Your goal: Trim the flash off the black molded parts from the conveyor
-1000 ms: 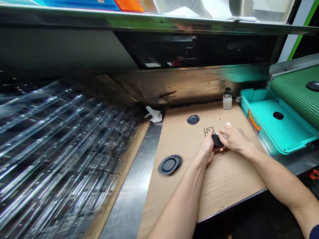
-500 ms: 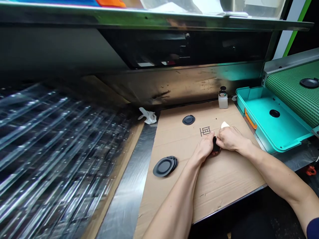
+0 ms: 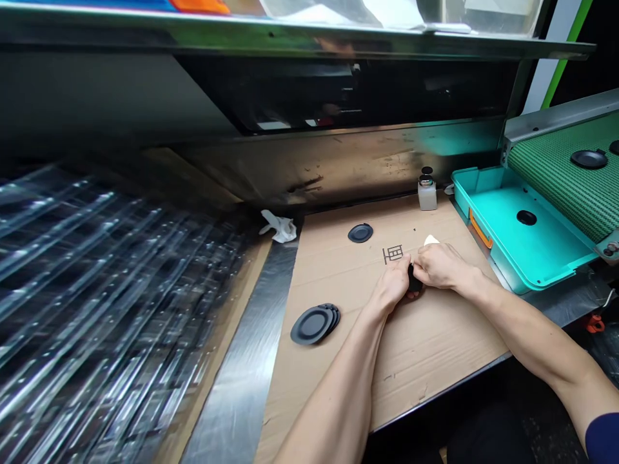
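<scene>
Over the cardboard sheet [image 3: 348, 277], my left hand [image 3: 394, 283] is closed around a small black disc [image 3: 414, 280], seen nearly edge-on and partly hidden by the fingers. My right hand [image 3: 439, 265] is closed right against the disc's other side. From the top of that fist sticks a white piece [image 3: 431, 240]; whether it is cloth or a tool handle I cannot tell. To the left lies a small overlapping stack of flat black discs [image 3: 313, 323]. A single black disc [image 3: 360, 232] rests farther back on the cardboard.
A pump bottle [image 3: 427, 191] stands at the back. On the right is a teal tray [image 3: 546, 248] with a black round part inside, beside a green conveyor belt [image 3: 546, 167] carrying black discs. Clear plastic trays [image 3: 106, 309] fill the left. A metal shelf [image 3: 300, 42] overhangs.
The view has swung slightly to the right, so everything sits a little farther left. A second disc shows at the conveyor's right edge. Both hands keep nearly the same pose.
</scene>
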The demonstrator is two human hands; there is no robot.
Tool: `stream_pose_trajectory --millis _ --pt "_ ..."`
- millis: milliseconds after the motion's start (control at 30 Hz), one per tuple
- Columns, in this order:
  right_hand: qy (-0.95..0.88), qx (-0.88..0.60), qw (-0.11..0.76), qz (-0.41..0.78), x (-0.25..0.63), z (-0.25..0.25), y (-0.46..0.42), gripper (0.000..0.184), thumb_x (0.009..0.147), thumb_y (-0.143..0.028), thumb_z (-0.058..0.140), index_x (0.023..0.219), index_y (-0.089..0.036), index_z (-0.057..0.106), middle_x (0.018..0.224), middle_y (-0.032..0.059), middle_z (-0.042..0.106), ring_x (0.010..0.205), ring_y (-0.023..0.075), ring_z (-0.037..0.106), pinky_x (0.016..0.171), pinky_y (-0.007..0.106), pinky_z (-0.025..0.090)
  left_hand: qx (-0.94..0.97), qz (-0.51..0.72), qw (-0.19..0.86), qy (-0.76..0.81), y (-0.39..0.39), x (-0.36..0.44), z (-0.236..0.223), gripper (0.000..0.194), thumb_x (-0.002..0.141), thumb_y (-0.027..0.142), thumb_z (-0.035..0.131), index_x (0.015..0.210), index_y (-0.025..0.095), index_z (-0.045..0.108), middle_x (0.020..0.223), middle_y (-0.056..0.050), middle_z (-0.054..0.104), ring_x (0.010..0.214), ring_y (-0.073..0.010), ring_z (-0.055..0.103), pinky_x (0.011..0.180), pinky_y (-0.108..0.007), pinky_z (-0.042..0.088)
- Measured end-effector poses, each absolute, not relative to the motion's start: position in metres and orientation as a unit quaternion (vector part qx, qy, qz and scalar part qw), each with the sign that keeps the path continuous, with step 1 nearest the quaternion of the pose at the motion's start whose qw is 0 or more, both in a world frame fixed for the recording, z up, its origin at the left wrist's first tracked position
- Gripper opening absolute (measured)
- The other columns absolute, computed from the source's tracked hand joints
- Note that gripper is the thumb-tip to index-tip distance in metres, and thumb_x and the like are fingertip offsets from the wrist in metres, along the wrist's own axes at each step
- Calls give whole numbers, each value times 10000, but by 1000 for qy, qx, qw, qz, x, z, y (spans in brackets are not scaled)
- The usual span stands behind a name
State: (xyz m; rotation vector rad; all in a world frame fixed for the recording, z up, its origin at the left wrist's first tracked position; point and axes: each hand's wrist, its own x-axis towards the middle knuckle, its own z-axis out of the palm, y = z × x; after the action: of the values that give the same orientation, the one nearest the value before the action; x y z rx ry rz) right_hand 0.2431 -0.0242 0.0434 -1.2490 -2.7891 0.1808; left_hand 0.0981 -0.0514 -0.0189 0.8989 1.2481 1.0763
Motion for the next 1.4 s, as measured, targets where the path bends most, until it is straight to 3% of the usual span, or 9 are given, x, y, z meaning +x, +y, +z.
stream_pose_trajectory --millis 433,600,800,1000,1167,1400 --pt "-898 -434 36 57 244 49 -27 315 943 -284 505 888 -181 797 930 135 780 805 243 683 713 313 427 374 466 603 529 -54 101 -18 474 1005 417 533 621 176 670 446 -73 612 314 -180 532 336 -264 361" --pt "-885 -458 48 70 248 45 -26 274 919 -289 541 847 -197 788 871 111 766 792 224 668 681 289 390 365 453 598 551 -52 104 -11 549 1027 459 447 621 161 666 454 -86 613 333 -171 541 338 -248 380" --pt "-856 -470 197 86 257 35 -10 410 1035 -349 426 848 -186 753 890 65 749 817 161 638 737 253 389 98 472 741 467 -41 85 12 656 1056 482 231 894 54 702 584 -146 661 393 -150 565 342 -212 444" --pt "-831 -452 263 190 256 34 -8 313 1007 -329 502 1177 -164 706 968 50 758 848 152 651 791 242 437 57 471 766 434 -37 77 12 701 1043 544 243 1066 -5 678 622 -159 669 415 -162 578 361 -229 491" --pt "-850 -417 254 196 251 30 -12 198 970 -277 558 961 -184 733 962 38 747 857 146 636 776 240 420 103 472 752 449 -39 84 9 687 1042 558 225 960 55 686 599 -150 666 411 -175 592 348 -235 477" --pt "-880 -383 232 159 253 17 -5 147 936 -239 606 913 -192 743 882 41 710 809 164 595 761 265 400 219 459 697 506 -45 102 10 670 1053 570 228 872 110 680 513 -95 633 372 -173 581 330 -228 439"
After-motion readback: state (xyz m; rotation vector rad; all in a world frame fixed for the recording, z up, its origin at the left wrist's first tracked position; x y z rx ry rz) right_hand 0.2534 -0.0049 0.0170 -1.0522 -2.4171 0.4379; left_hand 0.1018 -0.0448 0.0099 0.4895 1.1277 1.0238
